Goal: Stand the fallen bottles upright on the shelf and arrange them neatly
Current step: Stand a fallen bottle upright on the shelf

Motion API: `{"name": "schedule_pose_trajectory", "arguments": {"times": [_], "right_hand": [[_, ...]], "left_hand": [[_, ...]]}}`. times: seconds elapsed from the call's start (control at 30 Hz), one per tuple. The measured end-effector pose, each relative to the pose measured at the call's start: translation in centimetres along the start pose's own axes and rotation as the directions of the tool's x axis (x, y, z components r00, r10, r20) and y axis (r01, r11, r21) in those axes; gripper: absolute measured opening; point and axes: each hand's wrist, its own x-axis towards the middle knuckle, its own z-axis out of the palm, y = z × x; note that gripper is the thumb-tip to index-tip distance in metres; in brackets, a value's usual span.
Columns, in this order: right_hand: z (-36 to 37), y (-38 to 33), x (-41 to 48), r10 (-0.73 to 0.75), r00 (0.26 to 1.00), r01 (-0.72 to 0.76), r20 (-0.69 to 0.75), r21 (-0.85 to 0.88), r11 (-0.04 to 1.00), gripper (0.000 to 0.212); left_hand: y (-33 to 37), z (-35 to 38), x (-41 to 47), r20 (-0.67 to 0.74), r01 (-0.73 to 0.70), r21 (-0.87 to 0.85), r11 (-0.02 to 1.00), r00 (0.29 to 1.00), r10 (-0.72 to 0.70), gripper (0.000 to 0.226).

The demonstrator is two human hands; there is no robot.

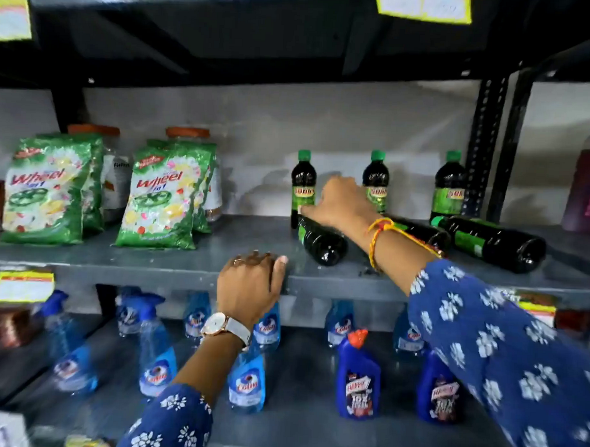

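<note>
Grey metal shelf [192,250]: carries the dark bottles on its right half and green detergent pouches on its left.
Standing bottles: three dark plastic bottles with green caps stand upright along the back wall, one at the left [303,187], one in the middle [376,181], one at the right [449,188].
Fallen bottles: three lie on their sides in front of them; the left fallen bottle [321,244] has its base towards the camera, the middle fallen bottle [420,232] is partly hidden by the wrist, and the right fallen bottle [493,243] lies just beside the right upright one.
Right hand [341,203]: reaches in over the left fallen bottle, grip closed on its neck end.
Left hand [249,285]: rests on the shelf's front edge, fingers curled over it, holding no bottle.
Green detergent pouches [47,191]: upright, well apart from the bottles.
Blue spray bottles [157,352]: on the lower shelf.
</note>
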Motion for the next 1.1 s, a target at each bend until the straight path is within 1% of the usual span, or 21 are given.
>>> {"name": "schedule_pose_trajectory", "arguments": {"times": [0.07,0.1,0.13,0.2,0.27,0.33,0.4,0.47,0.53,0.6,0.67,0.77,0.93,0.97,1.07,1.1], "right_hand": [[0.9,-0.8,0.7,0.048,0.998,-0.039,0.041,-0.200,0.979,0.062],[1.4,-0.7,1.1,0.063,0.995,-0.039,0.075,-0.287,0.957,0.070],[1.7,-1.1,1.2,0.103,0.987,-0.054,0.126,-0.345,0.937,0.074],[3.3,-1.5,1.7,0.182,0.954,-0.057,0.237,-0.454,0.889,0.073],[4.2,-1.7,2.1,0.244,0.930,-0.086,0.276,-0.480,0.873,0.065],[4.4,-1.7,2.6,0.238,0.940,-0.112,0.244,-0.438,0.892,0.060],[4.5,-1.2,2.6,0.217,0.953,-0.132,0.212,-0.355,0.926,0.058],[4.6,-0.2,2.3,0.212,0.967,-0.185,0.140,-0.184,0.965,0.056],[4.8,0.8,1.9,0.224,0.974,-0.225,0.038,0.052,0.973,0.058],[5.3,1.4,1.5,0.220,0.975,-0.203,-0.040,0.251,0.947,0.068],[5.7,1.7,1.0,0.216,0.973,-0.170,-0.079,0.387,0.906,0.072],[6.3,2.1,0.7,0.189,0.976,-0.123,-0.104,0.452,0.884,0.069],[6.8,2.6,0.4,0.154,0.987,-0.117,-0.034,0.495,0.861,0.070],[7.1,2.7,0.1,0.147,0.989,-0.115,-0.027,0.492,0.863,0.074],[7.9,3.0,-0.7,0.163,0.986,-0.132,-0.028,0.456,0.880,0.106],[8.0,3.1,-0.7,0.168,0.985,-0.132,-0.042,0.441,0.888,0.109]], "left_hand": [[-0.4,0.7,-0.8,0.022,-0.011,-0.003,1.000,1.000,0.012,0.045],[-0.3,1.2,-1.3,-0.002,-0.017,0.005,1.000,1.000,0.017,0.043],[-0.1,1.2,-1.5,0.002,-0.003,-0.004,1.000,1.000,0.003,0.041],[-0.2,1.7,-1.7,-0.032,0.005,-0.019,1.000,0.999,-0.006,0.039],[-0.5,2.1,-1.7,-0.083,0.024,-0.053,0.998,0.996,-0.028,0.039],[-0.6,2.3,-1.7,-0.098,0.034,-0.069,0.997,0.994,-0.040,0.040],[-0.5,2.4,-1.7,-0.100,0.031,-0.078,0.996,0.994,-0.039,0.040],[-0.5,2.6,-1.7,-0.111,0.034,-0.083,0.996,0.993,-0.043,0.040],[-0.5,2.7,-1.7,-0.116,0.045,-0.089,0.995,0.992,-0.055,0.039],[-0.5,2.8,-1.7,-0.116,0.044,-0.080,0.996,0.992,-0.053,0.037],[-0.6,2.9,-1.7,-0.106,0.045,-0.078,0.996,0.993,-0.053,0.036],[-0.7,3.2,-1.7,-0.122,0.042,-0.077,0.996,0.991,-0.051,0.036],[-0.6,3.3,-1.6,-0.138,0.042,-0.087,0.995,0.989,-0.054,0.037],[-0.5,3.3,-1.6,-0.140,0.042,-0.088,0.995,0.989,-0.054,0.037],[-0.4,3.2,-1.6,-0.139,0.046,-0.097,0.994,0.989,-0.059,0.036],[-0.4,3.2,-1.5,-0.145,0.046,-0.099,0.994,0.988,-0.060,0.035]]}}
